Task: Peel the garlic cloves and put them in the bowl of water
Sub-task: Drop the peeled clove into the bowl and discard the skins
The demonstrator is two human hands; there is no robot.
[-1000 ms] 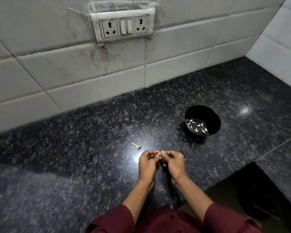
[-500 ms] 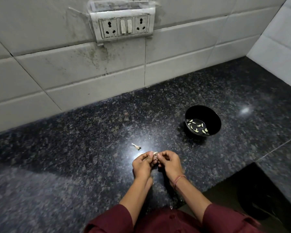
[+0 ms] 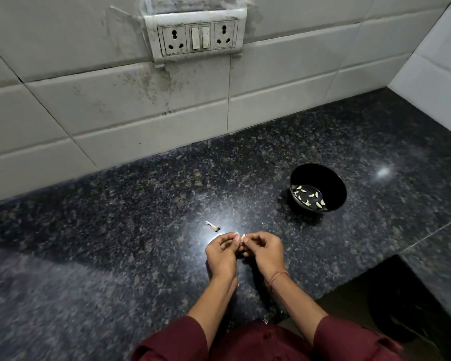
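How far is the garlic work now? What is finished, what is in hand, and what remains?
Done: several peeled cloves lie in the black bowl. In hand: the left hand and right hand pinch one garlic clove between them above the counter, apparently mid-peel. Left: finish that clove and drop it in the bowl. One scrap of peel lies on the counter; no other unpeeled garlic shows.

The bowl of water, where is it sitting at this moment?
Head view: the bowl stands on the granite counter, ahead and right of the right hand, apart from it, peeled cloves inside.
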